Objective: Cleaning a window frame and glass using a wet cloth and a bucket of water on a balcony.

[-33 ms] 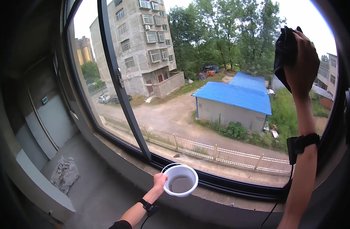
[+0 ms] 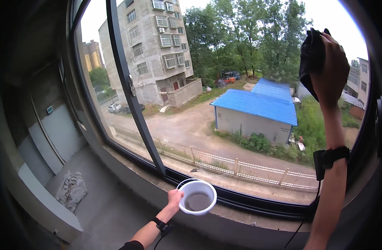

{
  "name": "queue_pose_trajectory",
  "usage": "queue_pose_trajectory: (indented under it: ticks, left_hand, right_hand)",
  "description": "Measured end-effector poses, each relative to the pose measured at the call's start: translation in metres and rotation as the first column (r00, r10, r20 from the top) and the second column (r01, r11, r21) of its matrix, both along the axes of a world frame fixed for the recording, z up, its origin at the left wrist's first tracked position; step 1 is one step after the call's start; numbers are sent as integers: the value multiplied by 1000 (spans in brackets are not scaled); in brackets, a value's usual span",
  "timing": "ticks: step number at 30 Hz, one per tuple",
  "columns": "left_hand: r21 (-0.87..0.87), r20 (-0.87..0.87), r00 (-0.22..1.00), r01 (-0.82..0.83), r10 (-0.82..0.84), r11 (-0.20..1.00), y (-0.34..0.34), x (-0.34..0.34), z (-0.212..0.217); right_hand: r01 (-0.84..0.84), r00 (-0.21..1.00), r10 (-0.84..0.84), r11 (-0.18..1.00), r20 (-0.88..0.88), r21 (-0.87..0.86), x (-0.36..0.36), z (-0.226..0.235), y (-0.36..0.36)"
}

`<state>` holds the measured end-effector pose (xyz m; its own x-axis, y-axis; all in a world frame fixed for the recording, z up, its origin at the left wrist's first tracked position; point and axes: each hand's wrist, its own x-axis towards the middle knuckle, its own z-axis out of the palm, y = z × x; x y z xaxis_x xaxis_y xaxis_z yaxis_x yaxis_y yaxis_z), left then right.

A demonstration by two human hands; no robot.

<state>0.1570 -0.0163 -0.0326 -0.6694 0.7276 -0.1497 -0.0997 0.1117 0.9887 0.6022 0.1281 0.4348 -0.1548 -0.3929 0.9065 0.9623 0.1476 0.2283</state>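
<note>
- Edges: dark window frame around the work. Its upright bar (image 2: 149,135) leans up and left from just beyond the left hand (image 2: 174,199); the bottom track (image 2: 257,206) runs from near that hand to below the right hand (image 2: 332,73).
- Right jamb (image 2: 365,121) stands just to the right of the right hand, so the margin looks tighter there. Wide span to the left of it, up to the upright bar.
- Hands well apart: right one high with arm stretched up, left one low by the sill (image 2: 237,219).
- Floor (image 2: 103,208) spreads to the left of the left hand; crumpled pale sheet (image 2: 71,191) on it, well apart from the hand.
- Right hand: fingers wrapped over a black cloth (image 2: 312,58). Cloth is bunched, creased, sticking out left of the palm, peaks at the top. Contact with the window pane: can't tell.
- Left hand: fist closed at the left side of a white bucket (image 2: 201,187); can't tell if it grips rim, handle or both. Thin handle (image 2: 183,181) arcs over the rim from the fist.
- Bucket: round, mouth up, just right of the left hand. Murky grey-brown liquid (image 2: 198,201) in the bottom, pale wall showing above it.
</note>
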Motion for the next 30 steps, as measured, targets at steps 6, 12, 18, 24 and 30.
queue_pose_trajectory:
  ticks: [6,12,18,24,30]
  left_hand:
    - [-2,-13,1000,-22,22,1000,5,4,1]
    - [1,-26,998,-50,50,999,4,-2,2]
    - [-33,-68,997,-30,27,999,6,9,-1]
    - [-83,-56,998,-29,25,996,-3,4,-3]
    - [-57,21,1000,-2,4,998,-1,6,1]
  right_hand:
    - [-50,998,49,998,-29,-41,-3,-36,0]
    - [4,909,159,921,386,-389,-47,-217,-10]
    - [226,599,329,805,730,-548,-41,-425,-39]
    - [260,652,358,723,668,-640,-49,-426,-51]
    - [206,634,452,684,627,-700,-46,-402,-48]
